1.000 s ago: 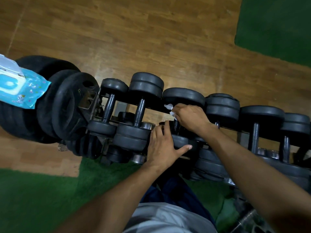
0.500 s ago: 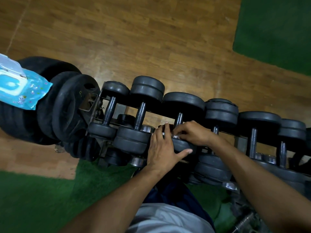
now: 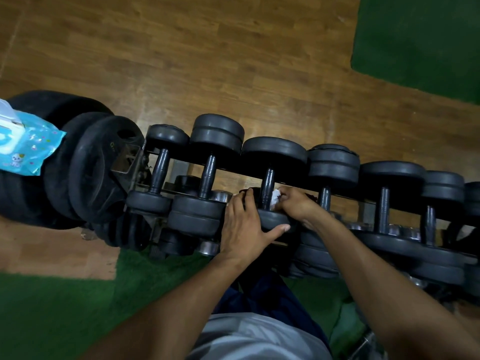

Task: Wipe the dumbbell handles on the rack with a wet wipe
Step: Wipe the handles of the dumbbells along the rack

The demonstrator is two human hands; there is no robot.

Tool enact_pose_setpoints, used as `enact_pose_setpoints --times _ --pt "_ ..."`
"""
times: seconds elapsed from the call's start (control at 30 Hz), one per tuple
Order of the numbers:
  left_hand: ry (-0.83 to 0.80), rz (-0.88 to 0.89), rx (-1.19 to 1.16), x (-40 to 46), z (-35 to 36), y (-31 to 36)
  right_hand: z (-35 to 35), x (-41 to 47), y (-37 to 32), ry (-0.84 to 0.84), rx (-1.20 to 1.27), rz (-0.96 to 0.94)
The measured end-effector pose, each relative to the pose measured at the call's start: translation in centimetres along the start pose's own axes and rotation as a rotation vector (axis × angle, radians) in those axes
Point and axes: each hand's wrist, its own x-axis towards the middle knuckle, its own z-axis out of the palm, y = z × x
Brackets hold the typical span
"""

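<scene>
The wooden floor [image 3: 233, 61] takes up most of the room from here, with green mat [image 3: 420, 37] at the far right and more of it under the person's feet; across the middle runs the dumbbell rack [image 3: 181, 162], a dark frame with a row of black dumbbells laid side by side, their handles pointing towards the person; at its left end stands a stack of big black weight plates [image 3: 85, 175], leaning upright against one another; on top of those plates, at the left edge, lies a blue pack of wet wipes [image 3: 28, 144] with its white lid flipped up; the person stands right up to the rack, grey shirt and dark trousers showing below; the third dumbbell [image 3: 274, 152] from the left is the one being seen to; the left hand [image 3: 244, 227] lies flat over its near weight, fingers straight and thumb spread along the rim, nothing gripped, just pressing down; the right hand [image 3: 296, 202] is at the lower end of that dumbbell's handle [image 3: 267, 183], its grip curled tight around a small white wet wipe [image 3: 275, 196], which sits bunched against the right side of the handle, just above the near weight
</scene>
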Motion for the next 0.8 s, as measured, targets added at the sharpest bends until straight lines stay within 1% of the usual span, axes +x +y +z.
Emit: enact_pose_setpoints --times 0.03,0.1,0.23,0.27,0.33,0.4,0.5,0.57,0.63,0.73,0.8 --pt "-0.003 -0.001 -0.002 0.0 -0.1 0.0 0.1 0.4 -0.3 -0.007 0.041 0.013" --pt "-0.006 -0.003 0.000 0.1 -0.2 0.0 0.3 1.4 -0.9 0.008 0.202 0.048" --pt "-0.014 -0.013 0.005 0.0 -0.2 0.0 0.5 3.6 -2.1 0.193 0.603 0.067" --pt "-0.016 -0.014 0.007 -0.1 -0.3 0.1 0.5 3.8 -2.4 0.230 0.666 0.070" --pt "-0.015 -0.014 0.012 -0.1 -0.4 0.1 0.7 3.5 -2.6 0.259 0.717 0.086" --pt "-0.004 -0.012 0.013 -0.1 -0.5 0.2 0.7 3.0 -2.2 0.224 0.663 0.118" --pt "-0.002 -0.008 0.024 -0.2 -0.5 0.3 0.3 2.0 -1.1 0.079 0.461 0.178" --pt "0.001 -0.007 0.033 -0.3 -0.4 0.4 -0.2 1.4 -0.4 0.011 0.316 0.169" --pt "0.007 -0.007 0.037 -0.3 -0.4 0.4 -0.5 0.8 0.0 -0.003 0.226 0.135" --pt "0.009 -0.015 0.048 -0.4 -0.2 0.4 -1.4 -0.1 0.4 -0.024 0.229 0.066" --pt "0.020 -0.026 0.072 -0.6 0.0 0.6 -2.3 -0.7 0.6 -0.084 0.304 0.009"
